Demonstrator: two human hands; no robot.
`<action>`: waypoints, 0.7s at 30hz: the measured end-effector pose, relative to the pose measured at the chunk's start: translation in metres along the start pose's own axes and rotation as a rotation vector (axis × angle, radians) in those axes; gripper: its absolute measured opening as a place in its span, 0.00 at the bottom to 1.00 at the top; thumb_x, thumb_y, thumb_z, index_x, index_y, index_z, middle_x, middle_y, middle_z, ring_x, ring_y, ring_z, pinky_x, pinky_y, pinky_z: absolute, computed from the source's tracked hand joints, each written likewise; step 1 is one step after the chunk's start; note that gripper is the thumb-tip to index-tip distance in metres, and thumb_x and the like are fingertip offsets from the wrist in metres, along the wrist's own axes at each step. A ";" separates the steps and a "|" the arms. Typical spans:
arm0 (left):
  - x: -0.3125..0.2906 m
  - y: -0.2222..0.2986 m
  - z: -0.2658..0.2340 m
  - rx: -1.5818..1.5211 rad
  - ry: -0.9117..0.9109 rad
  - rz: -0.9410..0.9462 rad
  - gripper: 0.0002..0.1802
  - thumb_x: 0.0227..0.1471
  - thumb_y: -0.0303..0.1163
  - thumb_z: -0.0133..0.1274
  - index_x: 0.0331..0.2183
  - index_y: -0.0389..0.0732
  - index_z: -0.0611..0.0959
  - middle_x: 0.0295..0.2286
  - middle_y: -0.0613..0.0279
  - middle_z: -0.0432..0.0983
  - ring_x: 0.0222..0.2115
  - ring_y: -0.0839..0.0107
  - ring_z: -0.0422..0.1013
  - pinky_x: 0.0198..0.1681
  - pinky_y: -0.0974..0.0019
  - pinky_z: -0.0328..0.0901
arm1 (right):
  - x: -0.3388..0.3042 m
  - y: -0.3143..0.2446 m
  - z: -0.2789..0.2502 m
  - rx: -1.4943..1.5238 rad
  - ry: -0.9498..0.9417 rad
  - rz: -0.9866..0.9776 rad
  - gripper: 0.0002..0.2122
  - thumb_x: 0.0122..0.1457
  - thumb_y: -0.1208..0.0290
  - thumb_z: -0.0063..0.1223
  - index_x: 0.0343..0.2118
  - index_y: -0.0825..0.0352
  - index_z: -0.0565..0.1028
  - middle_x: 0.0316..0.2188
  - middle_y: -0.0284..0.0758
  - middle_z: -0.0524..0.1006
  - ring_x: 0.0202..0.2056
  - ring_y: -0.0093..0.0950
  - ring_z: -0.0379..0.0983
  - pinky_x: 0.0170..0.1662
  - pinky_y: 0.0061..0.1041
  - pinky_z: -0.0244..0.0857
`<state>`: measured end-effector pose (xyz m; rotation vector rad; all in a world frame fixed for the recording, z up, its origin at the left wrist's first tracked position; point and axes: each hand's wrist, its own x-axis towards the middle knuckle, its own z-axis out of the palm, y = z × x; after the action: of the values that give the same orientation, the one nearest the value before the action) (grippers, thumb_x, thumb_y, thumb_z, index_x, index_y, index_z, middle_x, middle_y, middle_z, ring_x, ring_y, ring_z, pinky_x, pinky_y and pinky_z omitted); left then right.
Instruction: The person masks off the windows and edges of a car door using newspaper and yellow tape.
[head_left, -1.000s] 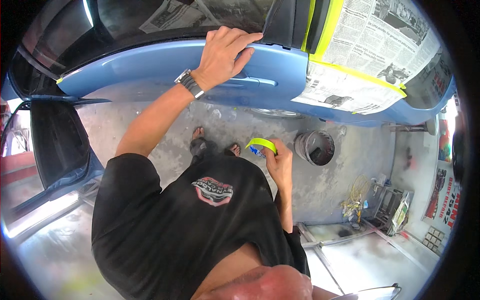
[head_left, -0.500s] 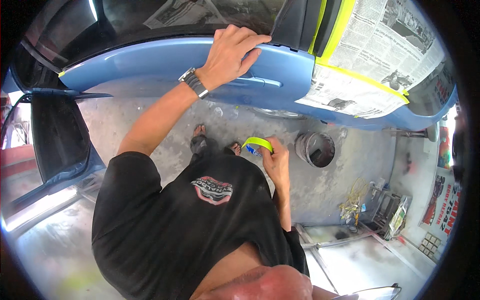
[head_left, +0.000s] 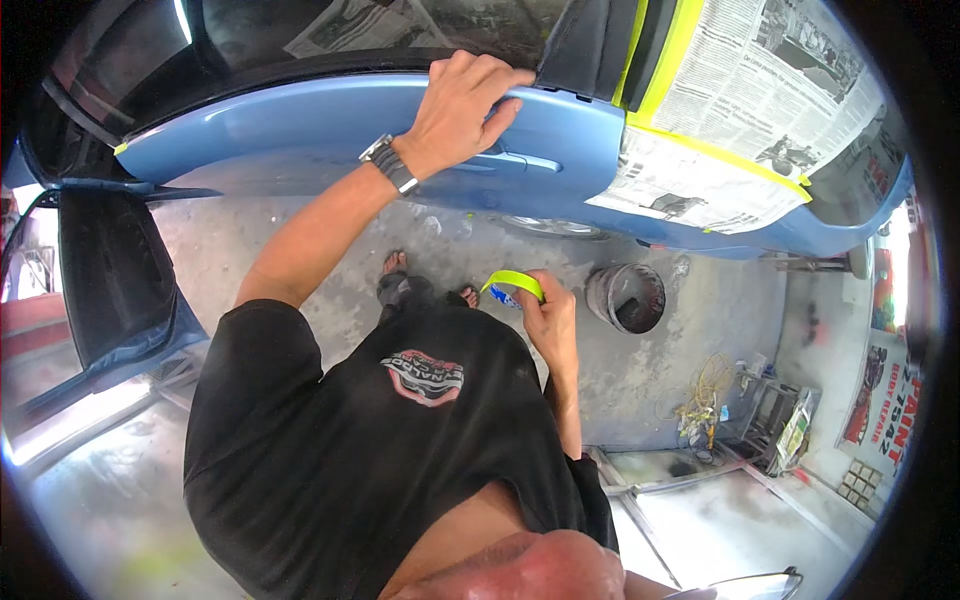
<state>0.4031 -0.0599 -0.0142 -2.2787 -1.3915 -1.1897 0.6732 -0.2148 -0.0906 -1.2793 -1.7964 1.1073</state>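
My left hand [head_left: 462,112] lies on the top edge of the blue car door [head_left: 330,125], its fingers stretched along the black trim under the dark window [head_left: 230,50]. The index finger reaches toward the black pillar [head_left: 583,45], and the thumb sits apart on the blue paint. Lower down, in front of my body, my right hand [head_left: 550,318] is closed on a roll of yellow-green masking tape [head_left: 513,281]. Its ring hangs out to the left of the fingers, and some blue shows inside it. The door handle [head_left: 530,162] is just right of my left wrist.
Newspaper sheets [head_left: 740,90] edged with yellow-green tape cover the car's rear side. A dirty bucket [head_left: 637,298] stands on the concrete floor to the right. At left a dark mirror-like panel [head_left: 115,270] sticks out. Tangled cord [head_left: 708,395] lies by the wall.
The whole view has shifted very slightly. Both hands keep practically the same places, the left on the door edge and the right around the tape roll.
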 end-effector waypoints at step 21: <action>-0.096 0.059 0.085 -1.081 -0.780 -0.524 0.16 0.68 0.36 0.48 0.42 0.34 0.84 0.39 0.62 0.81 0.41 0.71 0.74 0.43 0.65 0.69 | -0.037 -0.012 -0.007 0.370 0.635 0.318 0.08 0.64 0.70 0.55 0.34 0.70 0.77 0.21 0.38 0.78 0.23 0.27 0.76 0.28 0.30 0.67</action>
<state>0.4747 -0.1062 -0.1273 -3.5390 -2.0175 -1.5259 0.6858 -0.2501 -0.0787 -1.4937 -0.8997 0.9839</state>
